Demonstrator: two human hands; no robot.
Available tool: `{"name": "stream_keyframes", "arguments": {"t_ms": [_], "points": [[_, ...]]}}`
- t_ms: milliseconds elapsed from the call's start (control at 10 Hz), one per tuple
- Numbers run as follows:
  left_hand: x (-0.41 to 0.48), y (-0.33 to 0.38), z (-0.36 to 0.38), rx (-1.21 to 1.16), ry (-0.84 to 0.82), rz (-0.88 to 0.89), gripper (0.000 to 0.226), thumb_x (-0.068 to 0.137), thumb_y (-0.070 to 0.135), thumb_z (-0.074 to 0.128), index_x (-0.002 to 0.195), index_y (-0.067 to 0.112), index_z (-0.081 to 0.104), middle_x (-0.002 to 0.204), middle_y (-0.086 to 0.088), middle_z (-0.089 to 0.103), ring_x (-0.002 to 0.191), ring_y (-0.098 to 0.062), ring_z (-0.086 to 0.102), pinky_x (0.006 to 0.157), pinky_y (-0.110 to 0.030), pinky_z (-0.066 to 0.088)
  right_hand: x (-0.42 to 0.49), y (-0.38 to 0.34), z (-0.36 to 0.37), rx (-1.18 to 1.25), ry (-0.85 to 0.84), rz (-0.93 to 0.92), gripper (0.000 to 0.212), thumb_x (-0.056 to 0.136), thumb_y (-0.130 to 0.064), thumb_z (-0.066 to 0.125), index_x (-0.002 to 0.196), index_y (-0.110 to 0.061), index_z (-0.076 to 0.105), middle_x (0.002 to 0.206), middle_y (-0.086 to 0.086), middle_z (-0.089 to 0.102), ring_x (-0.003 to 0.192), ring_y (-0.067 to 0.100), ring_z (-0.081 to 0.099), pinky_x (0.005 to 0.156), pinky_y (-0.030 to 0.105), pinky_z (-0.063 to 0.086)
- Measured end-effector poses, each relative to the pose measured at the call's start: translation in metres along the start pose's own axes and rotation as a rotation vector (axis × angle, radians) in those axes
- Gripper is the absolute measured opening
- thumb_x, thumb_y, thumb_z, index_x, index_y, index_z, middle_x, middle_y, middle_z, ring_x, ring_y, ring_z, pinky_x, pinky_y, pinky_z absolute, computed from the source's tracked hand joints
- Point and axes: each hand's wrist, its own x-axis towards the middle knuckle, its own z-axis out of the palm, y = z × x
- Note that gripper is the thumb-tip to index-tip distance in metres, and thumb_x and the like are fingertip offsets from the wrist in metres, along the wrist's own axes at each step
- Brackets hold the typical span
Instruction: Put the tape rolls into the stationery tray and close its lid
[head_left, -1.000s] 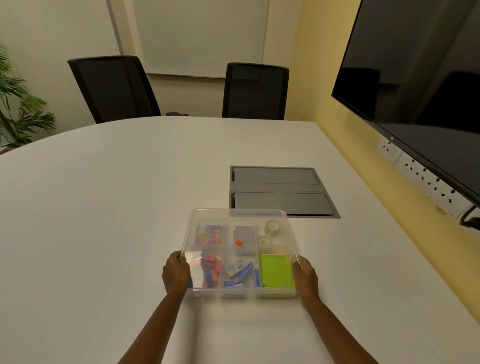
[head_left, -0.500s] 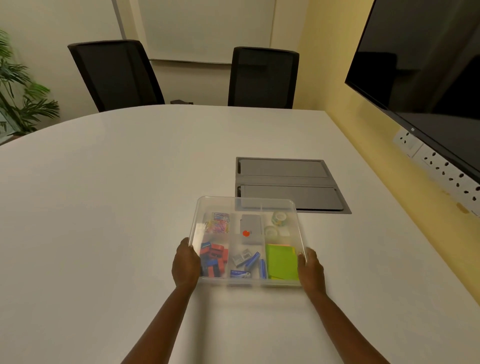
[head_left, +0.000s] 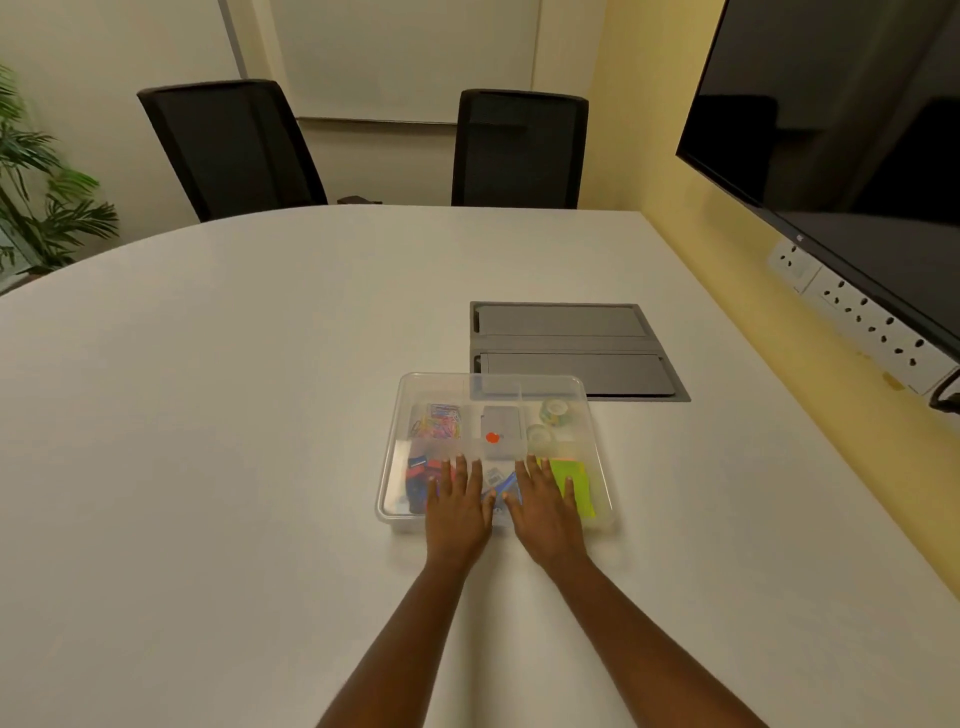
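Observation:
A clear plastic stationery tray (head_left: 388, 467) sits on the white table with its transparent lid (head_left: 441, 387) lying over it. Two tape rolls (head_left: 555, 410) rest in its far right compartment, seen through the lid. Coloured paper clips, a grey box with a red dot, small red and blue items and green sticky notes fill the other compartments. My left hand (head_left: 457, 506) and my right hand (head_left: 545, 506) lie flat, palms down, side by side on the lid's near half, fingers spread.
A grey cable hatch (head_left: 571, 348) is set into the table just behind the tray. Two black chairs (head_left: 234, 145) stand at the far edge, a plant (head_left: 36, 197) at the left, and a dark screen (head_left: 841, 145) with sockets on the right wall.
Both hands left the tray's left and right near sides and moved inward onto the top of the lid, where they now lie flat.

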Motion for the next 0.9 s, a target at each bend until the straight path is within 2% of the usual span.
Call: {"name": "stream_keyframes", "arguments": {"t_ms": [300,400,500,600,700,800,900], "points": [[-0.009,0.002,0.008,0.025,-0.032,-0.031,0.058,0.093,0.046,0.002,0.146,0.022,-0.003,0.158,-0.008,-0.006,0.145,-0.028,-0.009,0.119,-0.044,-0.006,-0.015,-0.004,0.005,0.001,-0.021,0.033,0.057,0.099,-0.043,0.024,0.147,-0.017,0.009,0.159,0.009,0.011,0.147,0.026,0.008,0.12,0.047,0.008],[-0.013,0.003,0.003,0.024,-0.03,-0.009,0.077,0.078,0.055,-0.021,0.146,0.022,-0.005,0.158,-0.007,-0.007,0.145,-0.028,-0.009,0.119,-0.044,-0.004,-0.017,-0.004,0.001,-0.021,-0.061,0.039,0.058,0.097,-0.046,0.012,0.148,-0.018,0.007,0.159,0.008,0.008,0.147,0.026,0.005,0.12,0.047,0.007],[-0.015,0.003,-0.008,0.058,-0.057,0.012,0.081,0.075,0.056,-0.024,0.146,0.019,-0.005,0.158,-0.009,-0.007,0.146,-0.028,-0.007,0.12,-0.042,-0.002,-0.017,-0.006,-0.015,-0.002,-0.09,0.058,0.074,0.085,-0.054,-0.009,0.147,-0.019,0.008,0.16,0.006,0.006,0.147,0.024,0.002,0.12,0.046,0.007],[-0.002,-0.001,-0.035,0.128,0.011,0.036,0.058,0.097,0.042,0.013,0.146,0.013,-0.001,0.158,-0.013,-0.001,0.146,-0.028,-0.001,0.12,-0.04,0.003,-0.004,0.002,-0.049,0.005,-0.017,0.035,0.056,0.099,-0.042,0.023,0.147,-0.018,0.009,0.16,0.005,0.004,0.148,0.022,0.0,0.12,0.046,0.006],[0.012,0.004,-0.095,0.178,0.26,0.068,0.067,0.096,0.041,0.002,0.131,0.004,0.046,0.139,-0.023,0.047,0.129,-0.033,0.046,0.103,-0.041,0.044,0.009,0.011,-0.119,0.093,0.161,0.003,0.055,0.099,-0.039,0.032,0.147,-0.016,0.016,0.16,0.006,0.007,0.148,0.021,0.001,0.119,0.047,0.008],[0.034,0.002,-0.159,0.194,0.417,0.135,0.067,0.094,0.046,0.007,0.136,0.004,0.039,0.144,-0.023,0.04,0.133,-0.036,0.04,0.107,-0.046,0.039,0.008,0.016,-0.212,0.173,0.399,-0.052,0.054,0.098,-0.033,0.036,0.146,-0.014,0.018,0.159,0.008,0.008,0.147,0.023,0.001,0.119,0.045,0.008],[0.059,0.0,-0.223,0.21,0.527,0.108,0.062,0.096,0.044,0.022,0.146,0.01,0.005,0.157,-0.016,0.005,0.146,-0.03,0.005,0.119,-0.043,0.009,-0.02,0.016,-0.303,0.274,0.618,-0.15,0.054,0.097,-0.033,0.04,0.145,-0.015,0.023,0.158,0.007,0.013,0.147,0.02,0.003,0.118,0.037,0.007]]}}
